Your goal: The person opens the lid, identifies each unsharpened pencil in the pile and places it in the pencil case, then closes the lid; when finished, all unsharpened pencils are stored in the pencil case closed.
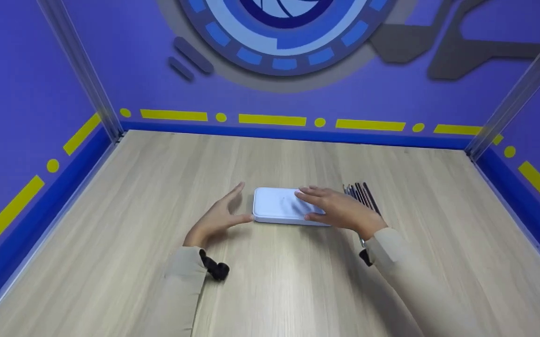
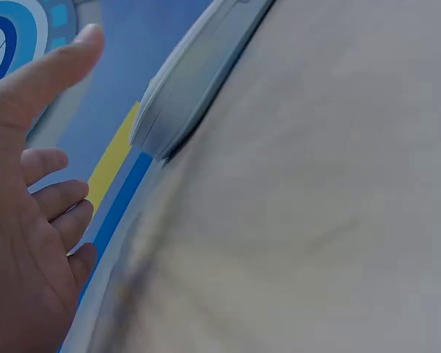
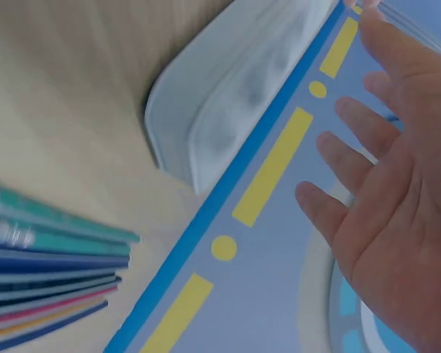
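Left grip point(image 1: 218, 216) and right grip point(image 1: 339, 208) spread at opposite ends of a white case point(image 1: 274, 203), pencils point(image 3: 59, 260) lying near

No legible text, no readable labels or brands, no numbers or signs made out

Looks like some kind of paneled booth point(image 1: 7, 70) tbh, going by the printed purple walls point(image 1: 120, 56), yellow dashes point(image 1: 272, 120), grey corner posts point(image 1: 78, 61) and wood-grain tabletop point(image 1: 110, 224).
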Available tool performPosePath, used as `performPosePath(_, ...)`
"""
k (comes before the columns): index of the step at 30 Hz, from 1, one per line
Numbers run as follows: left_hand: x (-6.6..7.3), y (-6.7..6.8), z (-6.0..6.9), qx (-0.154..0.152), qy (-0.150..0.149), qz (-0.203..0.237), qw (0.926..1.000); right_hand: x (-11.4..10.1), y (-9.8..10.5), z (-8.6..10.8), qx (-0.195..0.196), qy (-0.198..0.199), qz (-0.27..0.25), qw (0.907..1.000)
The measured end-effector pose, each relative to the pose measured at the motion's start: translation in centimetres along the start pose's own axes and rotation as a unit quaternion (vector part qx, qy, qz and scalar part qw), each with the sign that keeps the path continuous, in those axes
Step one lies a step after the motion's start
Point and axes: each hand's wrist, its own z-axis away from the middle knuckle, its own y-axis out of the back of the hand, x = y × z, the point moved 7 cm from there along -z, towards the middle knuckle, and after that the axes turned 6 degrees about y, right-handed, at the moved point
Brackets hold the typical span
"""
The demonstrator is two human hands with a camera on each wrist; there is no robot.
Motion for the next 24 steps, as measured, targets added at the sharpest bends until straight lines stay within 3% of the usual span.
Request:
performPosePath(7,0.0,-1.2,-1.0,0.004,-0.005,-0.023,0.9997,-0.8,-1.3,-1.3,-0.017,0.014,-0.003,0.9998)
performPosePath(16,0.1,-3.1,-1.0,-0.008,-0.034,-0.034,0.9988,-1.7,-3.3,-1.4,0.008,0.042,0.001,0.9991)
performPosePath(24,0.5,-2.7,-1.4,0.027,-0.057,-0.022,0.9977,-1.5,-2.7,-2.0,0.051,0.045,0.041,0.9968)
